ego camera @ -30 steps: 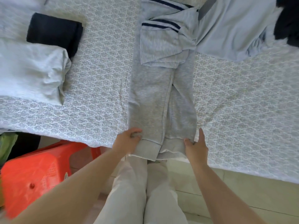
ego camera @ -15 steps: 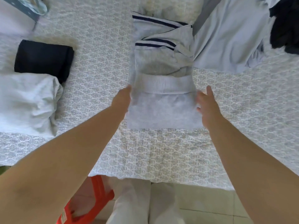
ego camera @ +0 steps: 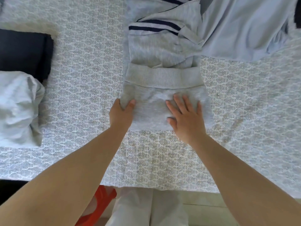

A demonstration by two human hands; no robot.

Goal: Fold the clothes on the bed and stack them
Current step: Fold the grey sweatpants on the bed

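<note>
Grey sweatpants (ego camera: 156,98) lie folded on the patterned bed sheet (ego camera: 91,79), their ribbed cuffs across the middle and navy-striped waist at the far end. My left hand (ego camera: 121,113) grips the fold's left edge, thumb on top and fingers underneath. My right hand (ego camera: 185,118) lies flat on the folded part with fingers spread. A folded black garment (ego camera: 24,51) and a folded light grey garment (ego camera: 17,105) sit together at the left.
A loose light blue garment (ego camera: 244,26) lies at the back right, with a dark item (ego camera: 298,13) at the right edge. The bed's near edge runs below my arms. An orange plastic stool (ego camera: 97,206) stands on the floor beside my legs.
The sweatpants' legs were lifted from the bed edge and folded up over the upper part. My right hand moved from beside the fold onto it; my left hand took hold of the left edge.
</note>
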